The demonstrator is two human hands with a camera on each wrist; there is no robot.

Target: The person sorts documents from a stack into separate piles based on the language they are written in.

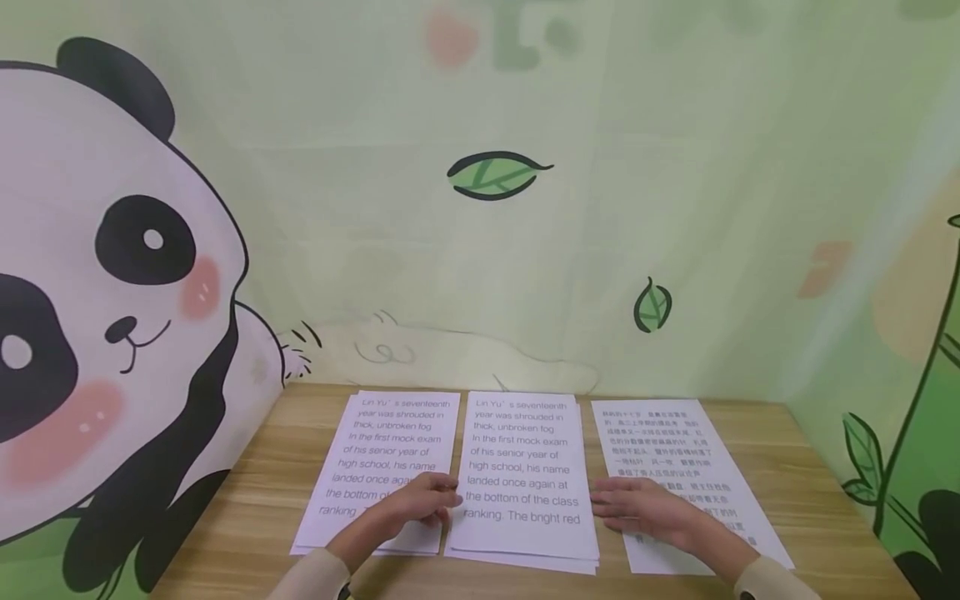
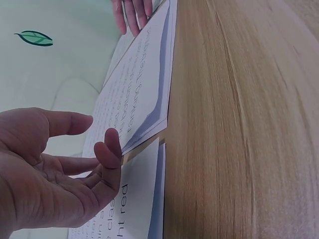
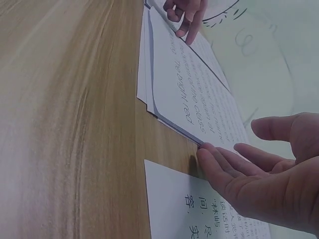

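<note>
Between my two hands lies a middle stack of printed English sheets (image 1: 521, 462), its lower sheets sticking out unevenly at the right and bottom edges. My left hand (image 1: 416, 507) is at the stack's left edge, over the right part of the left paper stack (image 1: 397, 437); its fingers are loosely bent around nothing, thumb apart, in the left wrist view. On the other side, my right hand (image 1: 648, 510) has its fingers extended, fingertips right at the stack's right edge in the right wrist view. It partly covers a sheet with Chinese text (image 1: 645, 442).
All the papers lie in a row on a wood-grain table (image 1: 795, 450). A cloth backdrop (image 1: 360, 208) printed with a panda (image 1: 172, 158) and green leaves rises behind the table and along its sides.
</note>
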